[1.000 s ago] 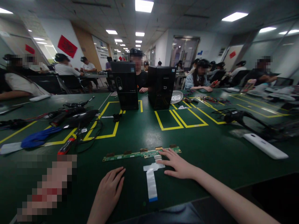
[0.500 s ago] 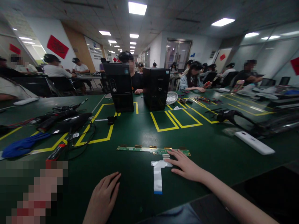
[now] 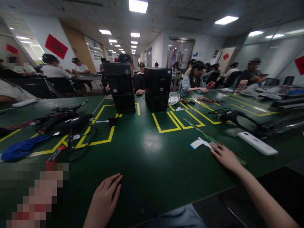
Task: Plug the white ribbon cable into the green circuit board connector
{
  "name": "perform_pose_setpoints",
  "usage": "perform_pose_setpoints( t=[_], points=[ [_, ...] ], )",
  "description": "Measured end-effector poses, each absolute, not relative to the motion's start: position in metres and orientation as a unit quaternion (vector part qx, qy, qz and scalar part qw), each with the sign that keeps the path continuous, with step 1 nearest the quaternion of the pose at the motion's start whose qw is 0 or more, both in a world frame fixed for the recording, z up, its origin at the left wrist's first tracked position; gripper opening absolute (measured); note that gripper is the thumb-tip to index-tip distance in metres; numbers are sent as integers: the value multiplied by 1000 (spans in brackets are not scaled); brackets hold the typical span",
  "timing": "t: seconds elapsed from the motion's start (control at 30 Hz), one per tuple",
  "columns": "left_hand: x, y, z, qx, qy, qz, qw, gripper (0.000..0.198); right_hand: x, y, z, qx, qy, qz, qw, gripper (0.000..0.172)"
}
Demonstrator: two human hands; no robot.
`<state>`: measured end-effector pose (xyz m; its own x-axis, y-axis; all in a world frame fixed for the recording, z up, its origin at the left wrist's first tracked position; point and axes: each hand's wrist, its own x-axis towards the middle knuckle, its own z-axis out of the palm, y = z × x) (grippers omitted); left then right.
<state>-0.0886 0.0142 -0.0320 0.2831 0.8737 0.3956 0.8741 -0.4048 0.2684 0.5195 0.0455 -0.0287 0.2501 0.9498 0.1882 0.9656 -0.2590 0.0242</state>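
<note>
A long, narrow green circuit board [image 3: 203, 133] lies slantwise on the right part of the dark green table [image 3: 152, 177]. A white flat ribbon cable [image 3: 200, 143] with a blue end extends from it to the left. My right hand [image 3: 225, 157] rests over the near half of the board, fingers spread, fingertips touching it close to the cable; the palm hides part of the board. My left hand [image 3: 104, 197] lies on the table near the front edge, fingers extended, holding nothing.
Two black computer towers [image 3: 121, 91] [image 3: 158, 90] stand at the back middle. Cables, a blue glove [image 3: 23, 148] and a red-black screwdriver [image 3: 57, 155] lie left. To the right are a white power bank-like box [image 3: 257, 143] and black cabling [image 3: 235, 118]. People sit beyond.
My right hand and the circuit board have moved right. The board has turned from lying crosswise to slanting, and its ribbon cable has swung round to point left. My left hand has hardly moved.
</note>
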Motion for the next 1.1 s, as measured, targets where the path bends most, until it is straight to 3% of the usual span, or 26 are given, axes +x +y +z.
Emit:
perform_pose_setpoints(
  t=[0.4, 1.1],
  points=[
    [-89, 14, -33, -799, -549, -244, -3, 37, 584, 46, -17, -886, -460, -24, 48, 61],
    [-84, 10, -26, -799, -549, -246, -7, 35, 593, 55, -21, -890, -445, -15, 98, 61]
  ],
)
